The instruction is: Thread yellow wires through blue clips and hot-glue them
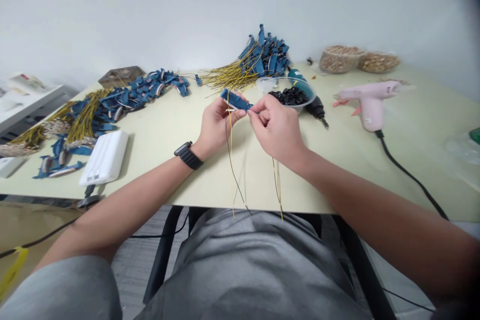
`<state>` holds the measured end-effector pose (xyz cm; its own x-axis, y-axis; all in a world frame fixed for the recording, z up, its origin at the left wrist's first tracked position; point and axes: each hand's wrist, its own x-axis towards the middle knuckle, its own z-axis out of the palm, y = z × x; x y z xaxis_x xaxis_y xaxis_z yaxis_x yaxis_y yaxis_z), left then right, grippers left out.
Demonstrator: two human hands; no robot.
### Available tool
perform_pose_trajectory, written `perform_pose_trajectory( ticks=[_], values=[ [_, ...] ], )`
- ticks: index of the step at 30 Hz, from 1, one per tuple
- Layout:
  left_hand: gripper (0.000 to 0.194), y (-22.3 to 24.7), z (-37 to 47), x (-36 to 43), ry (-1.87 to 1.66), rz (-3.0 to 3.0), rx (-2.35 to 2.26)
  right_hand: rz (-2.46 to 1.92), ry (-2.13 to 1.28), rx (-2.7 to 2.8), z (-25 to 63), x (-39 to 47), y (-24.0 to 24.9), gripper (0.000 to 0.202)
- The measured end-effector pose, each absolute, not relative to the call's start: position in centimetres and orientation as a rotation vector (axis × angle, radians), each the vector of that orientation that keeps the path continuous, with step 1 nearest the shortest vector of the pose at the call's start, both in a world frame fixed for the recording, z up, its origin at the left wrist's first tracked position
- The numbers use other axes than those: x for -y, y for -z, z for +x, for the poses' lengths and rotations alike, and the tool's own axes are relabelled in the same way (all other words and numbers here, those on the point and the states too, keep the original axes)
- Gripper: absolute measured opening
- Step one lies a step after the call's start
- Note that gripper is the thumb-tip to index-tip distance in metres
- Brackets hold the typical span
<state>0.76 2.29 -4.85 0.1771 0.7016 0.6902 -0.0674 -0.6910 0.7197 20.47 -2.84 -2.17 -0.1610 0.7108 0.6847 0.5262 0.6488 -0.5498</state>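
Between my two hands, above the front half of the table, is a small blue plastic part [234, 100] with yellow and black wires [231, 135] hanging from it. My left hand [217, 119] grips its left end between thumb and fingers. At its right end, my right hand [275, 122] is closed in a pinch; whether the tips hold the part's edge or something small is hidden. More yellow and black wires [277, 185] dangle below my right hand. Just behind that hand stands a clear plastic bowl [311, 91] of small black pieces [290, 95].
Blue parts with yellow wires lie in a back pile [264, 55] and a left pile [138, 92]. A white power bank [105, 157] is at left. To the right are a teal and black power screwdriver [316, 107], a pink glue gun [369, 97] and bags of tan bits [339, 59].
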Motion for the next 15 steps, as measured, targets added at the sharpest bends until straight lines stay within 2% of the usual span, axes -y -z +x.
perform_pose_trajectory(
  ticks=[15],
  values=[
    [0.058,4.29,0.77,-2.03,-1.519,1.821,-0.641,-1.019,-0.256,1.829,20.55,2.90,1.86,0.022]
  ],
)
